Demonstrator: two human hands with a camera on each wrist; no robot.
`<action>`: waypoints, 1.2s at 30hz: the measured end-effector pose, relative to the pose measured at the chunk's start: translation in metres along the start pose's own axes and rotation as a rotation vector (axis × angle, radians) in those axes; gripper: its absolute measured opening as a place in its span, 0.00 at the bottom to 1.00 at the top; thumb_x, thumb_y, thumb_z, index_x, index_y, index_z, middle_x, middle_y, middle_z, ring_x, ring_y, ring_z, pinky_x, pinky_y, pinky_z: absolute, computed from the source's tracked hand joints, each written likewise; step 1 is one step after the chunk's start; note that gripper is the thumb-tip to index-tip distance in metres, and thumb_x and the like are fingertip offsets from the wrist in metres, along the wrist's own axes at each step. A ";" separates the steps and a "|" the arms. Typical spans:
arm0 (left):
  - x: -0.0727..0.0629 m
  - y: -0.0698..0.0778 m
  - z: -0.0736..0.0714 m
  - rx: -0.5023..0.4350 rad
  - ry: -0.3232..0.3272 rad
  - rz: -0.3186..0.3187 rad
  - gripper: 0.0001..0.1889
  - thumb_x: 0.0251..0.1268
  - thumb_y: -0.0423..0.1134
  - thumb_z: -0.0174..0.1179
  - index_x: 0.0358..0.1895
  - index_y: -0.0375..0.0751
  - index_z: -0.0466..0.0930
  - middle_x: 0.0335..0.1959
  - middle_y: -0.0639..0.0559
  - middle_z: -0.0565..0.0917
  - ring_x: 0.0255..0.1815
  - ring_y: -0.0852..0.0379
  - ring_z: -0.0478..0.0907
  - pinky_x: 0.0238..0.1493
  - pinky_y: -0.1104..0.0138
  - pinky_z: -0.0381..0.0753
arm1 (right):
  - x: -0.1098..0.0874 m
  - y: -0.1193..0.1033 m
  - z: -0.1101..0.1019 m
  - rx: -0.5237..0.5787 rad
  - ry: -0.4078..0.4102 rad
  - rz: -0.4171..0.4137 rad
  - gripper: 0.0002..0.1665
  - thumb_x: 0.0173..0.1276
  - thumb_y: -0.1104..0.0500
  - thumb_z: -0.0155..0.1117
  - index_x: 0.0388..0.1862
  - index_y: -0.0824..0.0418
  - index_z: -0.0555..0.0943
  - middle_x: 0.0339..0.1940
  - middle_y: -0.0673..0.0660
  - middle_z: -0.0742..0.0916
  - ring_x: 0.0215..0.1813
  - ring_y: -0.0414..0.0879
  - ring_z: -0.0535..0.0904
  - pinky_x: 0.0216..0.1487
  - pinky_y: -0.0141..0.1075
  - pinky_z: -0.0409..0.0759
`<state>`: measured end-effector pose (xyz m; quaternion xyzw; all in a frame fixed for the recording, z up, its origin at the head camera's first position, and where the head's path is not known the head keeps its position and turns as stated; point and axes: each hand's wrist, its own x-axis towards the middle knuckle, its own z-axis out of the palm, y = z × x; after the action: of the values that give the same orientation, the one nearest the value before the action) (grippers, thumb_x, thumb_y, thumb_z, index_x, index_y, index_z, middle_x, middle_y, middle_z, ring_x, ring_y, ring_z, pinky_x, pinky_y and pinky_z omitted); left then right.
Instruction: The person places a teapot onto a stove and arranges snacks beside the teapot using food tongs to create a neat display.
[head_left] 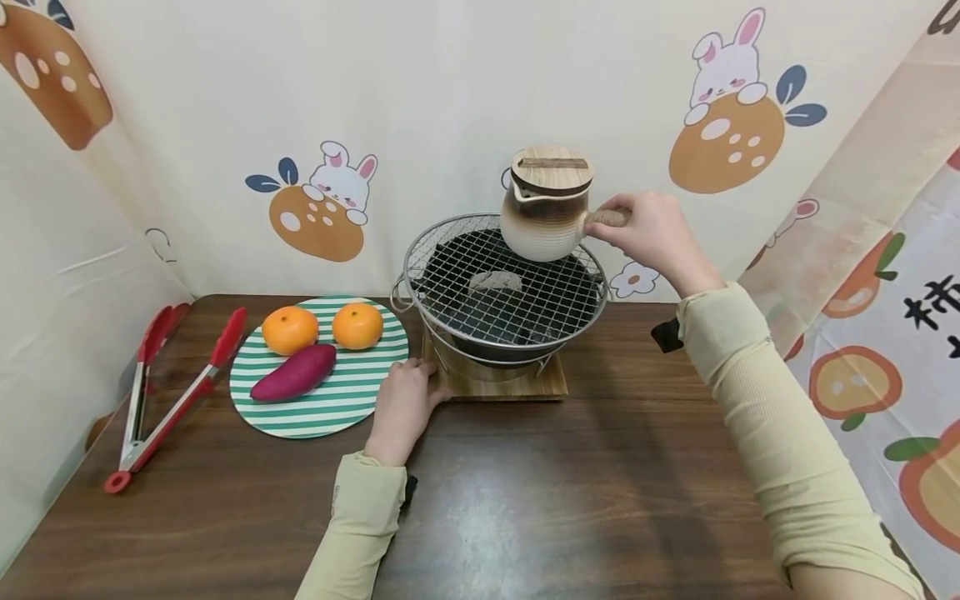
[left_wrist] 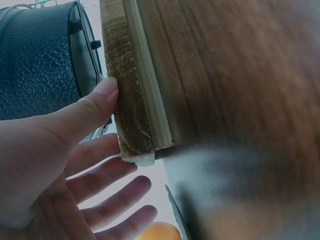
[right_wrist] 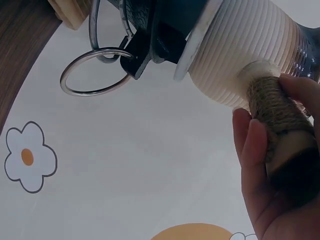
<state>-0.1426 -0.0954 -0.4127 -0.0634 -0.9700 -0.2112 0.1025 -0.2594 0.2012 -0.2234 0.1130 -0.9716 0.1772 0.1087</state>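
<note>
My right hand (head_left: pixel 654 237) grips the twine-wrapped side handle (right_wrist: pixel 275 107) of a brown-and-cream ceramic teapot (head_left: pixel 542 225) with a wooden lid (head_left: pixel 552 170). The teapot overlaps the back right of a wire grill grate (head_left: pixel 480 312) on a black tabletop charcoal stove (head_left: pixel 491 354). Beneath the stove lies a square wooden board (head_left: pixel 517 387). At its front left corner my left hand (head_left: pixel 402 408) holds the board, thumb against the front edge and fingers round the side. The left wrist view shows this thumb (left_wrist: pixel 102 92) against the board's edge (left_wrist: pixel 132 100).
Left of the stove, a green-and-white striped round mat (head_left: pixel 330 417) bears two oranges (head_left: pixel 357 325) and a purple sweet potato (head_left: pixel 294 373). Red-tipped tongs (head_left: pixel 146 425) lie spread open at the table's left. Printed curtains (head_left: pixel 450 100) hang close behind the stove.
</note>
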 end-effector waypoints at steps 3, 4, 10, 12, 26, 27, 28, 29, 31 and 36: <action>0.000 0.000 0.000 -0.001 0.000 0.001 0.19 0.52 0.44 0.72 0.43 0.34 0.86 0.41 0.40 0.86 0.38 0.43 0.78 0.41 0.55 0.80 | -0.001 0.000 0.000 0.011 0.000 0.008 0.27 0.64 0.40 0.61 0.50 0.59 0.84 0.47 0.64 0.87 0.46 0.57 0.81 0.46 0.50 0.76; 0.000 0.000 0.000 0.000 0.001 0.002 0.19 0.52 0.44 0.72 0.43 0.34 0.86 0.41 0.40 0.86 0.38 0.43 0.78 0.41 0.55 0.80 | -0.001 0.000 0.000 0.012 0.002 0.011 0.27 0.64 0.39 0.60 0.50 0.59 0.84 0.48 0.64 0.87 0.49 0.58 0.81 0.49 0.52 0.75; -0.001 0.001 0.000 -0.005 0.002 0.001 0.19 0.51 0.44 0.72 0.43 0.34 0.86 0.41 0.40 0.86 0.38 0.43 0.78 0.41 0.54 0.80 | -0.012 0.001 -0.006 0.081 -0.004 0.069 0.39 0.69 0.29 0.44 0.64 0.55 0.75 0.59 0.63 0.83 0.60 0.59 0.77 0.61 0.56 0.70; -0.001 0.000 0.000 -0.008 0.000 -0.005 0.19 0.51 0.44 0.72 0.43 0.34 0.86 0.41 0.40 0.86 0.39 0.43 0.78 0.41 0.55 0.80 | -0.019 0.001 -0.008 0.132 0.024 0.075 0.40 0.72 0.30 0.37 0.69 0.55 0.70 0.64 0.63 0.80 0.64 0.61 0.74 0.65 0.57 0.66; 0.000 -0.001 0.000 -0.017 -0.016 -0.006 0.19 0.52 0.44 0.72 0.45 0.35 0.86 0.43 0.39 0.86 0.39 0.42 0.78 0.41 0.54 0.79 | -0.080 0.028 0.025 0.286 0.299 0.015 0.43 0.74 0.34 0.39 0.70 0.67 0.65 0.66 0.73 0.72 0.62 0.70 0.70 0.63 0.62 0.63; 0.000 -0.001 -0.001 -0.019 -0.017 -0.007 0.20 0.52 0.44 0.72 0.45 0.35 0.86 0.43 0.39 0.86 0.40 0.42 0.78 0.42 0.54 0.79 | -0.083 0.031 0.029 0.296 0.308 0.010 0.44 0.74 0.33 0.39 0.70 0.68 0.65 0.65 0.73 0.72 0.61 0.70 0.71 0.63 0.62 0.63; 0.000 -0.001 -0.001 -0.020 -0.018 -0.009 0.20 0.52 0.44 0.72 0.45 0.35 0.86 0.43 0.39 0.86 0.40 0.42 0.78 0.42 0.54 0.79 | -0.087 0.033 0.032 0.305 0.313 0.009 0.44 0.74 0.33 0.39 0.70 0.68 0.65 0.65 0.74 0.72 0.61 0.70 0.71 0.62 0.62 0.64; 0.001 -0.001 -0.001 -0.020 -0.019 -0.010 0.20 0.52 0.44 0.72 0.45 0.35 0.86 0.43 0.39 0.86 0.40 0.42 0.77 0.42 0.54 0.79 | -0.090 0.035 0.036 0.314 0.316 0.008 0.44 0.74 0.33 0.39 0.70 0.69 0.65 0.65 0.74 0.72 0.60 0.70 0.71 0.61 0.62 0.64; 0.000 -0.001 -0.001 -0.022 -0.022 -0.011 0.20 0.52 0.44 0.72 0.46 0.35 0.85 0.44 0.39 0.86 0.40 0.42 0.78 0.42 0.54 0.80 | -0.097 0.038 0.044 0.326 0.311 0.016 0.43 0.75 0.34 0.39 0.70 0.69 0.65 0.64 0.74 0.72 0.59 0.70 0.71 0.60 0.61 0.64; 0.000 -0.001 -0.001 -0.027 -0.031 -0.014 0.20 0.53 0.44 0.71 0.46 0.34 0.85 0.45 0.38 0.85 0.41 0.41 0.78 0.43 0.54 0.80 | -0.110 0.042 0.067 0.356 0.262 0.058 0.37 0.77 0.41 0.40 0.70 0.68 0.64 0.64 0.73 0.71 0.57 0.67 0.73 0.61 0.59 0.66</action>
<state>-0.1427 -0.0969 -0.4118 -0.0615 -0.9690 -0.2239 0.0850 -0.1768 0.2346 -0.3253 0.0784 -0.9055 0.3620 0.2071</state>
